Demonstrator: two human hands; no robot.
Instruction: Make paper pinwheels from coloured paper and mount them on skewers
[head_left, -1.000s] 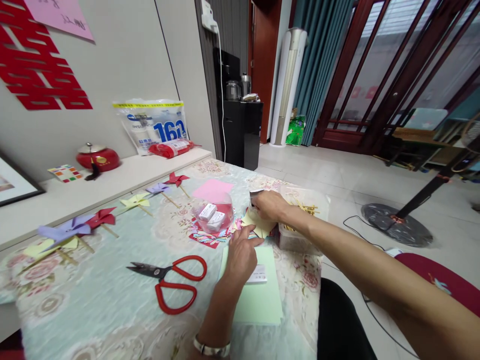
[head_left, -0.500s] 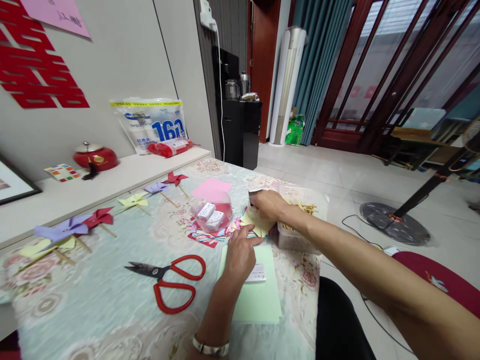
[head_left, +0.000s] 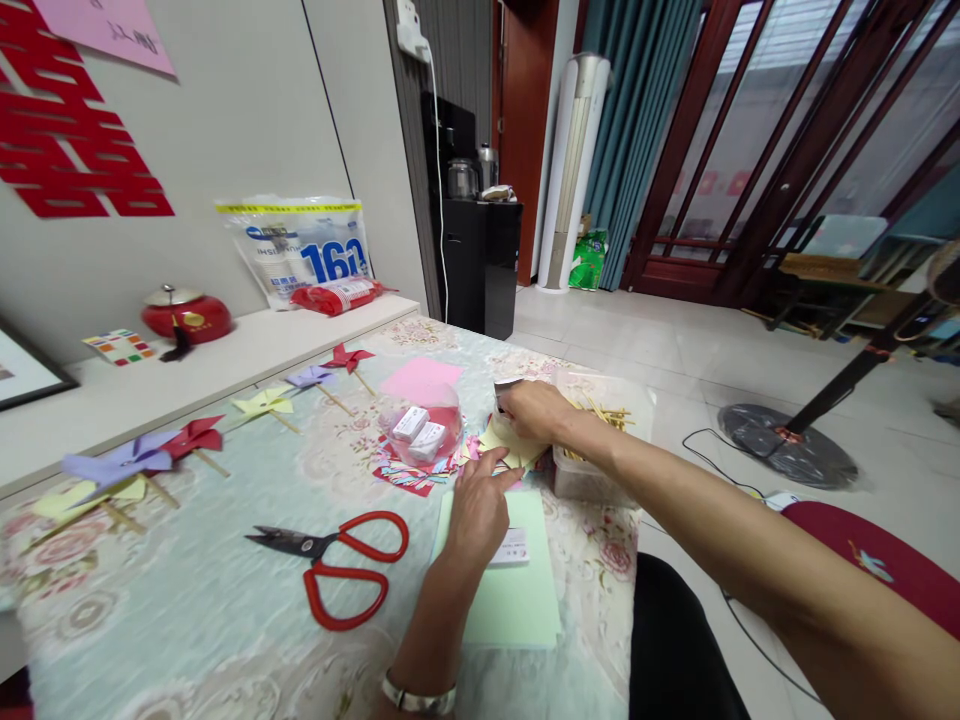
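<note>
My right hand [head_left: 534, 408] is closed around a dark tool with a silvery top [head_left: 507, 384]; most of the tool is hidden by the fingers, so its kind is unclear. Beneath this hand lies yellow paper [head_left: 517, 450], partly folded. My left hand [head_left: 477, 505] rests flat with fingers apart, its fingertips at the near edge of the yellow paper. Under its palm is a stack of light green sheets [head_left: 514, 610], with a small white box [head_left: 514, 547] on top. Left of both hands stands a clear round container [head_left: 442, 410] with two small white boxes in it.
Red-handled scissors [head_left: 337, 560] lie open on the flowered tablecloth [head_left: 187, 600]. Several paper pinwheels [head_left: 259, 403] on sticks line the left edge. A plastic box [head_left: 581, 480] of thin sticks stands beneath my right forearm. Paper scraps [head_left: 409, 472] and a pink sheet [head_left: 421, 375] lie nearby.
Both hands keep nearly the same place and grip. The view has shifted very slightly; nothing on the table has visibly moved.
</note>
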